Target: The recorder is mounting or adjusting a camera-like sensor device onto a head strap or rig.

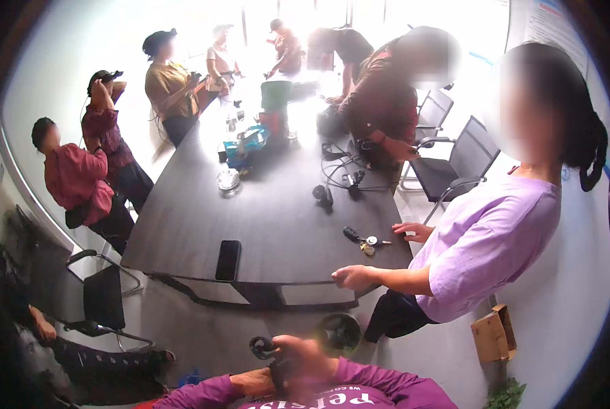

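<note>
At the bottom of the view, both of my hands are close together in front of my purple printed shirt [402, 391]. My right hand [307, 358] is blurred and grips a black corded device [279, 370], whose exact kind I cannot make out. A looped black cable [261, 347] sticks out past its fingers. My left hand [254, 382] reaches in from the left against the same black device. Its fingers are hidden behind the device and my right hand, so its hold is unclear.
A dark table [192, 204] stands ahead, bearing a smartphone [228, 260], keys [367, 241], black cables [343, 174], a glass ashtray [228, 180] and a green container [276, 95]. A person in lilac [489, 240] stands at right. Several others surround the table. Chairs [453, 158] and a cardboard box [494, 335] stand around.
</note>
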`<state>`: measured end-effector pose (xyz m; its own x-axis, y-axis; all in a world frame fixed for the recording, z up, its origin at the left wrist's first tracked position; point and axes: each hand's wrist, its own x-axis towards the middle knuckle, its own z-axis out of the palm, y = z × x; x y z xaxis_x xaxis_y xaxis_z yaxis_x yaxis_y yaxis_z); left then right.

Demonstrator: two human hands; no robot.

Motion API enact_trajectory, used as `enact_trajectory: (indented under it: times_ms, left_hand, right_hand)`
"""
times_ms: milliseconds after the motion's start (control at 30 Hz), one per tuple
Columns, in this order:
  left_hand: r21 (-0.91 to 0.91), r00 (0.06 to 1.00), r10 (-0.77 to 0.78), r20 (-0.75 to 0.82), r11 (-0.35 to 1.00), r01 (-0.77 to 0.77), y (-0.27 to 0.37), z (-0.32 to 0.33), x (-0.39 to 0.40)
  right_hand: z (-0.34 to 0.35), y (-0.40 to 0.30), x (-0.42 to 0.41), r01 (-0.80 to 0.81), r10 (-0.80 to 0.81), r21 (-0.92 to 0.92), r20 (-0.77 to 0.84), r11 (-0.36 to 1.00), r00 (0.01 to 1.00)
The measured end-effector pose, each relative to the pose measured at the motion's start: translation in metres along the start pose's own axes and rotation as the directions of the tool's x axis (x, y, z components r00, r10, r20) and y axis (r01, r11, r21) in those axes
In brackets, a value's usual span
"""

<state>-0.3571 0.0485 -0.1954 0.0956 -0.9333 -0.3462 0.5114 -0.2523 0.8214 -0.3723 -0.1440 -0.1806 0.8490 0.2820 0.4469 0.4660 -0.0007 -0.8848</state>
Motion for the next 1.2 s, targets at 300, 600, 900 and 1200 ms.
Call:
enact_trajectory:
  times_ms: [300,600,900,1200]
  left_hand:
    - [0.050,0.982,0.111,0.152,0.991,-0.120,0.033,0.004,0.005]
    - [0.001,0.870,0.398,0.289,0.909,-0.416,0.085,0.039,0.078]
    - [-0.100,0.735,0.541,0.409,0.827,-0.553,0.108,0.073,0.134]
    - [-0.205,0.608,0.651,0.455,0.741,-0.640,0.102,0.095,0.149]
  right_hand:
    - [-0.005,0.010,-0.002,0.033,-0.045,0.145,0.075,0.989,0.996]
    - [-0.043,0.004,-0.024,0.061,-0.025,0.268,-0.136,0.961,0.990]
    - [-0.097,-0.023,-0.035,0.090,-0.067,0.162,-0.142,0.983,0.988]
    - [-0.103,-0.025,-0.038,0.009,0.023,0.197,-0.160,0.980,0.987]
